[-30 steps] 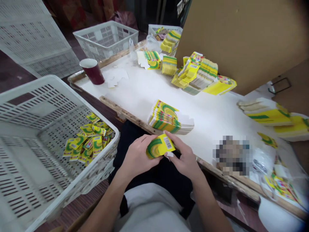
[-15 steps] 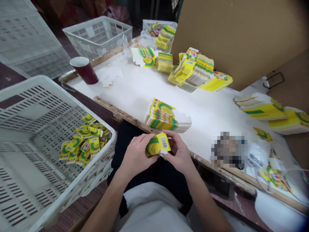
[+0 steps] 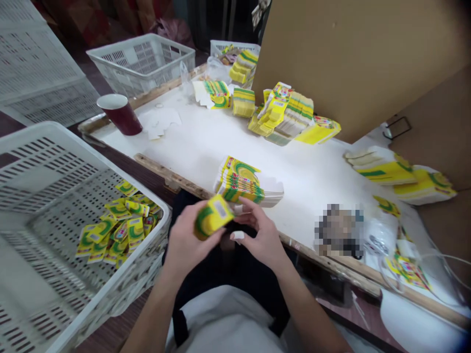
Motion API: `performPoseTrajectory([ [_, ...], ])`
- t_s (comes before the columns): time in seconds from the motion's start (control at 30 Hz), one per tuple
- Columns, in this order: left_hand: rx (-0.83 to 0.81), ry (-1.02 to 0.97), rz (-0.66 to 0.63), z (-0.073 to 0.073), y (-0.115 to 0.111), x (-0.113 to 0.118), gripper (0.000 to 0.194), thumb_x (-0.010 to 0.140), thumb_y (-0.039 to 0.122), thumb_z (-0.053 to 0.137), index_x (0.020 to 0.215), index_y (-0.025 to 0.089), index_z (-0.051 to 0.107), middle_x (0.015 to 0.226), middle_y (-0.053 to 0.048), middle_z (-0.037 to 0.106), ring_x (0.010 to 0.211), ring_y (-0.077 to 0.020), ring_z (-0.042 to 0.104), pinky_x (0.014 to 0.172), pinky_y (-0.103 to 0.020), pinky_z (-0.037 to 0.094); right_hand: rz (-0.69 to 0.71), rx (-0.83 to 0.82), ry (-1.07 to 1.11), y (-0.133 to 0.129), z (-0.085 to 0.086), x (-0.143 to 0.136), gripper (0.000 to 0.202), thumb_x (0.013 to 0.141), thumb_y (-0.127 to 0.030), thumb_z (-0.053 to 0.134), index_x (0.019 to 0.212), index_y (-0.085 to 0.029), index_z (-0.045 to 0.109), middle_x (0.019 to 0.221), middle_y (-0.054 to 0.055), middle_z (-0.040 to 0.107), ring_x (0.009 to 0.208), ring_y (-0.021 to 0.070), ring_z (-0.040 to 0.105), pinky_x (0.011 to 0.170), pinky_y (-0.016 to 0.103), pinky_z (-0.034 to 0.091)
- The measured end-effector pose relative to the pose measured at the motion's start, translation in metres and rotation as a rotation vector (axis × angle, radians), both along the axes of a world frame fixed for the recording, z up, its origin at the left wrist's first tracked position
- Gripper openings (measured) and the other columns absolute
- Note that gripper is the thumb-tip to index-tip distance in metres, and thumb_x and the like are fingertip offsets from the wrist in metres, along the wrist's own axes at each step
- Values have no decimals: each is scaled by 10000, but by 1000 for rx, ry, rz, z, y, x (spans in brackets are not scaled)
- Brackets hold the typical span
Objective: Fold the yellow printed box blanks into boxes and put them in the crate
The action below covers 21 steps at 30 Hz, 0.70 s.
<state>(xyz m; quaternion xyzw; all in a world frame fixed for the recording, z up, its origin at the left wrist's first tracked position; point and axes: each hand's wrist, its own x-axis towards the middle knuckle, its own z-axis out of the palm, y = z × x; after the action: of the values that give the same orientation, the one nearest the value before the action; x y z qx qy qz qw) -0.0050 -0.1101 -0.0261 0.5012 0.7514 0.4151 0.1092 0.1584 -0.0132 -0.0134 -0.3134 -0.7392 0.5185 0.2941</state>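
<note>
nearest, the left hand (image 3: 187, 240) pinches a small yellow-green box (image 3: 213, 215) (a bit blurred) between thumb and fingers, above the dark-clad lap. the right hand (image 3: 263, 240) is apart from it, thumb and fingers parted, white wraps on the tips. left of them, a white crate (image 3: 84, 196) holds a heap of similar boxes (image 3: 121, 225). just beyond the hands, a row of flat cartons (image 3: 246, 184) lies on the white table (image 3: 184, 142); farther off stands a maroon cup (image 3: 123, 117).
</note>
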Motion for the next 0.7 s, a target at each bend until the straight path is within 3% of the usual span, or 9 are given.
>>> performPoseTrajectory([
  [0.07, 113, 95, 365, -3, -11, -21, 578, 699, 342, 690, 1200, 169, 460, 1093, -93, 580, 997, -265, 582, 871, -440, 485, -113, 125, -7, 15, 10, 3, 503, 748, -223, 673, 1222, -245, 507, 988, 40, 630, 823, 174, 657, 791, 336, 542],
  [0.13, 141, 281, 659, -6, -25, -44, 689, 649, 379, 729, 1232, 160, 433, 1183, -132, 531, 1114, -364, 508, 931, -580, 421, -227, 308, -59, 34, 19, 4, 397, 784, -189, 613, 1173, -234, 548, 997, 44, 642, 855, 178, 641, 822, 344, 523],
  [0.17, 108, 351, 755, -7, -31, -54, 813, 617, 405, 753, 1293, 174, 366, 1281, -150, 466, 1201, -417, 422, 974, -653, 346, -259, 389, -113, 45, 21, 3, 397, 787, -173, 596, 1178, -223, 547, 1036, 57, 639, 900, 190, 628, 850, 357, 509],
  [0.23, 68, 411, 819, -9, -40, -67, 956, 605, 401, 768, 1373, 201, 233, 1390, -170, 352, 1272, -463, 319, 1013, -697, 269, -280, 502, -271, 63, 20, -2, 446, 764, -140, 584, 1205, -193, 533, 1091, 89, 627, 986, 232, 590, 896, 399, 476],
  [0.3, 72, 420, 777, -11, -41, -68, 980, 618, 392, 755, 1395, 189, 192, 1403, -181, 329, 1275, -464, 317, 1029, -671, 277, -249, 541, -437, 77, 13, -9, 462, 732, -90, 558, 1188, -167, 549, 1051, 109, 633, 980, 263, 576, 881, 425, 466],
  [0.43, 136, 279, 566, -13, -24, -46, 821, 642, 396, 718, 1323, 119, 354, 1295, -180, 451, 1222, -398, 415, 1014, -591, 332, -209, 546, -498, 86, 1, -18, 393, 700, -43, 516, 1067, -157, 602, 956, 106, 626, 886, 258, 583, 817, 405, 472],
  [0.6, 186, -331, 235, -11, -3, -6, 589, 745, 334, 659, 1270, 215, 421, 1287, -123, 492, 1224, -260, 460, 964, -441, 435, -320, 512, -392, 69, 9, -17, 383, 686, -62, 541, 1047, -191, 522, 948, 72, 583, 853, 234, 563, 801, 399, 454],
  [0.7, 258, -644, -11, -8, 4, 14, 628, 744, 444, 642, 1282, 233, 397, 1289, -121, 503, 1223, -245, 474, 946, -398, 459, -239, 286, -170, 38, 13, -22, 391, 685, -90, 585, 1027, -232, 458, 858, 2, 552, 719, 165, 551, 704, 325, 464],
])
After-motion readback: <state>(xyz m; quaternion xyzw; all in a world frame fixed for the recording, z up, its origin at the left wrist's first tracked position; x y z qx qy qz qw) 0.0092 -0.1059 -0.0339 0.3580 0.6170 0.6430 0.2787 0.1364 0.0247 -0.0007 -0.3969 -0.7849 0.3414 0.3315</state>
